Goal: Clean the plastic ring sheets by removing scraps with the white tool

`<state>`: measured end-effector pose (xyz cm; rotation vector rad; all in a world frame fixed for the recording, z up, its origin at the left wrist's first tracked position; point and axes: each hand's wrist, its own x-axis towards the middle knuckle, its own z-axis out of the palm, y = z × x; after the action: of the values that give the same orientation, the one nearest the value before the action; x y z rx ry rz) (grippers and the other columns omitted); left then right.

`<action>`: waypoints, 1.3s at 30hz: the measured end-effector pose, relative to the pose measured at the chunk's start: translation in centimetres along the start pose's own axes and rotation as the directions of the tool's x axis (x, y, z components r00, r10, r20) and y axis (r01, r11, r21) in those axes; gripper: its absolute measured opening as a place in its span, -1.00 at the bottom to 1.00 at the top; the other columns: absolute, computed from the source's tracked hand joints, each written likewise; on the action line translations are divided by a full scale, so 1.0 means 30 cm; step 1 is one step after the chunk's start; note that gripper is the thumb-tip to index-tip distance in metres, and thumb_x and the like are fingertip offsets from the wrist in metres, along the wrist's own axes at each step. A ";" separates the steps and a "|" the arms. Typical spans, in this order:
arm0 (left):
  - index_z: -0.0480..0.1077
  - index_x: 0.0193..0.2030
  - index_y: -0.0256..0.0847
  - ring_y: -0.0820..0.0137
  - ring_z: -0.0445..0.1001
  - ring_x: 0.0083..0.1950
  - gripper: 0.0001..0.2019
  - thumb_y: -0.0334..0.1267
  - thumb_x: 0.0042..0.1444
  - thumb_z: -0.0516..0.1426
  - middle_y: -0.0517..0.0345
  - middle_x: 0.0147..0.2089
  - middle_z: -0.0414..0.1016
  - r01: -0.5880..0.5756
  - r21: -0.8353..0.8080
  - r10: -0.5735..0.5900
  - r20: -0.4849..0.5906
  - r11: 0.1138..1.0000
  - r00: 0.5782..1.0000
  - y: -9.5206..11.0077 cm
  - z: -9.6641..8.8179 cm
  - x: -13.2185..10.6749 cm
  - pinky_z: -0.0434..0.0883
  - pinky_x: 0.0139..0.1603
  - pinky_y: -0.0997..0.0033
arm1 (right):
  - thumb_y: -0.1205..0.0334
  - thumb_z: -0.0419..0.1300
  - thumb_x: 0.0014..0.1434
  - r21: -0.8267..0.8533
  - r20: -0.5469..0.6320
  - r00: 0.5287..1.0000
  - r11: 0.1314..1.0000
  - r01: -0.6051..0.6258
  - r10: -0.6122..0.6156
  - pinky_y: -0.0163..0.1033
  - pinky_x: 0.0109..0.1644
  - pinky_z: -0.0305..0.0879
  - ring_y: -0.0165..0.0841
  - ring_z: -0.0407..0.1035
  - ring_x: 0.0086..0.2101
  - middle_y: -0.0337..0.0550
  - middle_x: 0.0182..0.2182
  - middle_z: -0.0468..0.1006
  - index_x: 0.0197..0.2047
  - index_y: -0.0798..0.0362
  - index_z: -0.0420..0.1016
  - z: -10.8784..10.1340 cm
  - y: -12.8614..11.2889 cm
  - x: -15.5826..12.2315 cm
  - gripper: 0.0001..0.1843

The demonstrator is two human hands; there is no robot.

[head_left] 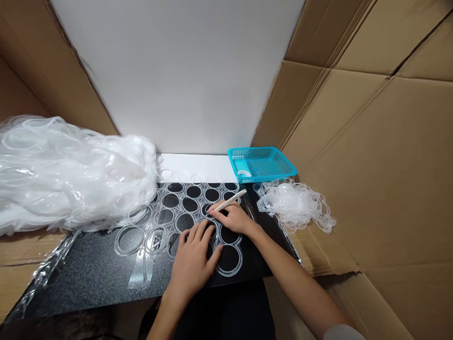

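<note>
Ahead, blue basket [267,166] holding white piece [244,174], right hand [233,217] pinching stick [230,200], left hand [193,255] spread on rings [241,260]

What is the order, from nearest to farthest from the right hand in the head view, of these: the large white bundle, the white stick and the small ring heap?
1. White stick: nearest, held in the right hand.
2. Small ring heap: to that hand's right.
3. Large white bundle: farthest, over on the left.
</note>
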<state>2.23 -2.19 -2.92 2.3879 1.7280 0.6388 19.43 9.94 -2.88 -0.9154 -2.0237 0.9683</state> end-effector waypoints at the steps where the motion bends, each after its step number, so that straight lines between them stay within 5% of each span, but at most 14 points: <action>1: 0.33 0.29 -0.10 0.08 0.32 0.40 -0.61 -0.08 0.39 0.11 -0.01 0.41 0.38 0.000 -0.002 0.000 -0.001 1.000 1.000 0.000 0.000 0.000 0.24 0.33 -0.07 | 0.10 0.23 0.35 0.017 -0.005 1.000 1.000 -0.006 0.006 -0.06 0.23 0.41 -0.20 0.60 -0.05 -0.15 -0.13 0.72 -0.16 -0.06 0.71 -0.001 -0.003 0.000 -0.79; 6: 0.33 0.30 -0.08 0.08 0.32 0.40 -0.61 -0.07 0.40 0.10 0.00 0.42 0.36 -0.007 -0.010 0.007 -0.001 1.000 1.000 -0.001 0.001 0.006 0.24 0.34 -0.06 | 0.12 0.23 0.35 0.075 -0.005 1.000 0.997 -0.020 0.021 -0.13 0.15 0.47 -0.23 0.61 -0.08 -0.14 -0.15 0.72 -0.19 -0.03 0.71 -0.006 -0.010 0.002 -0.78; 15: 0.32 0.32 -0.09 0.05 0.33 0.40 -0.58 -0.05 0.40 0.10 -0.03 0.40 0.39 -0.018 0.006 0.018 0.005 1.000 1.000 -0.001 0.004 0.008 0.25 0.33 -0.08 | 0.20 0.18 0.40 -0.105 0.109 0.990 0.989 0.103 -0.092 -0.08 0.26 0.38 -0.23 0.54 0.04 -0.17 -0.09 0.71 -0.08 -0.08 0.70 -0.011 -0.012 -0.007 -0.77; 24: 0.31 0.30 -0.11 0.06 0.30 0.42 -0.60 -0.04 0.41 0.08 -0.03 0.42 0.36 -0.005 0.014 0.004 0.031 1.000 0.999 0.002 -0.002 0.009 0.23 0.33 -0.09 | 0.16 0.24 0.35 0.029 0.006 1.000 1.000 -0.002 0.001 -0.14 0.14 0.47 -0.24 0.61 -0.09 -0.15 -0.16 0.73 -0.22 -0.02 0.70 -0.011 -0.001 -0.005 -0.80; 28: 0.31 0.30 -0.10 0.06 0.30 0.41 -0.60 -0.04 0.41 0.07 -0.04 0.42 0.36 -0.013 0.020 0.012 0.034 1.000 0.999 0.003 -0.002 0.014 0.23 0.32 -0.08 | 0.20 0.21 0.38 -0.059 0.023 0.999 0.997 0.047 -0.046 -0.14 0.17 0.44 -0.26 0.60 -0.06 -0.15 -0.14 0.72 -0.19 -0.01 0.69 -0.010 -0.001 -0.006 -0.80; 35: 0.33 0.30 -0.11 0.03 0.32 0.39 -0.59 -0.04 0.40 0.08 -0.06 0.41 0.36 0.020 0.030 -0.022 0.041 0.999 0.999 0.015 0.002 0.029 0.24 0.32 -0.11 | 0.28 0.13 0.46 -0.373 0.162 0.919 0.839 0.395 -0.360 -0.07 0.10 0.42 -0.22 0.56 -0.10 -0.05 -0.11 0.71 0.01 0.03 0.61 -0.003 0.016 -0.004 -0.78; 39: 0.34 0.27 -0.13 0.03 0.32 0.38 -0.60 -0.01 0.42 0.06 -0.13 0.39 0.36 0.012 0.045 -0.014 0.033 0.999 0.999 0.010 0.008 0.028 0.22 0.33 -0.11 | 0.30 0.13 0.46 -0.500 0.151 0.928 0.784 0.369 -0.341 -0.05 0.10 0.39 -0.17 0.54 -0.07 0.03 -0.08 0.69 0.05 0.06 0.60 -0.011 0.027 0.028 -0.76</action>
<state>2.79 -1.48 -2.82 2.4009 1.7614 0.5612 19.51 11.11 -3.17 -0.7269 -2.4451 0.2279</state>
